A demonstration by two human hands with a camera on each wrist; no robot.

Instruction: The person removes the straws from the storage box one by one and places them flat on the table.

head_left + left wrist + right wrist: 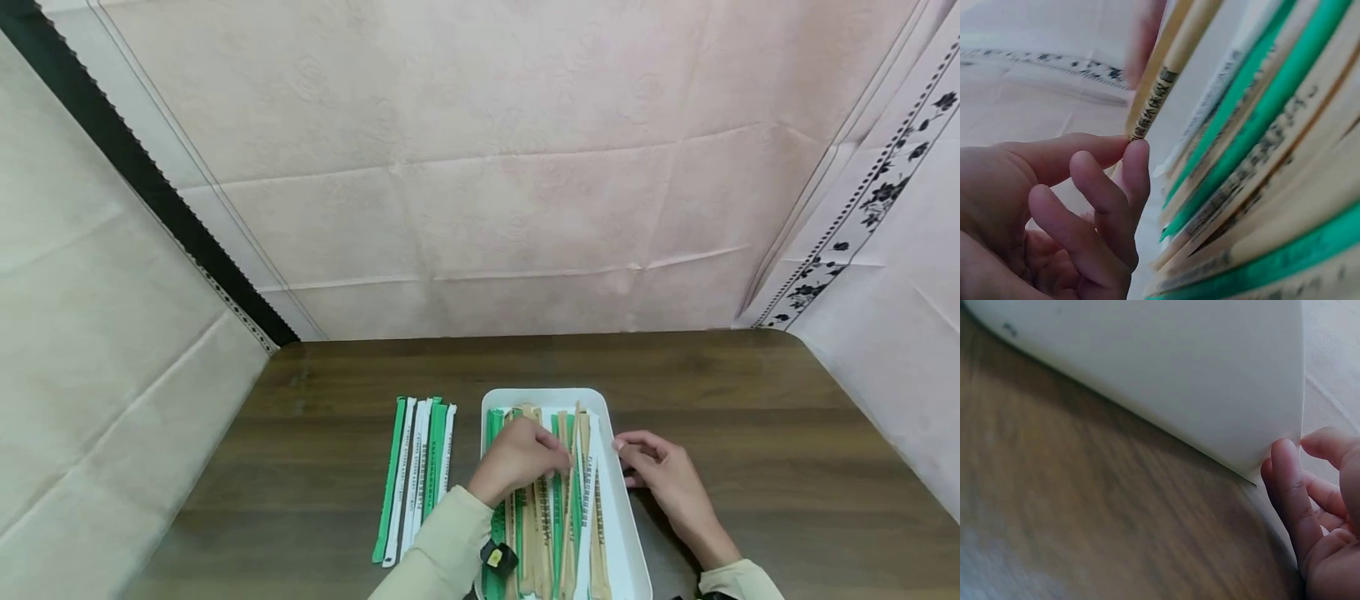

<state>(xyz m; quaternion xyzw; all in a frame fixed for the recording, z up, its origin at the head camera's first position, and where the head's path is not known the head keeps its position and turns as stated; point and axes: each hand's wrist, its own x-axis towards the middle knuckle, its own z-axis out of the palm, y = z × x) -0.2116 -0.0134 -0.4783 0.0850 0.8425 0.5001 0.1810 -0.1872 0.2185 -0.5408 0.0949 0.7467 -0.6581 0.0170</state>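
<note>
A white tray holds several long, paper-wrapped sticks that look like chopstick packets, with green, white and tan sleeves. Over its middle, my left hand pinches a tan chopstick packet between thumb and index finger; black characters are printed on the sleeve. Other packets lie close beside those fingers. At the tray's right side, my right hand pinches the rim, one fingertip against the outer wall and another finger at the edge. The left forearm hides part of the tray.
Left of the tray, a row of green and white packets lies side by side on the brown wooden table. Pale cloth walls stand behind the table and along both sides.
</note>
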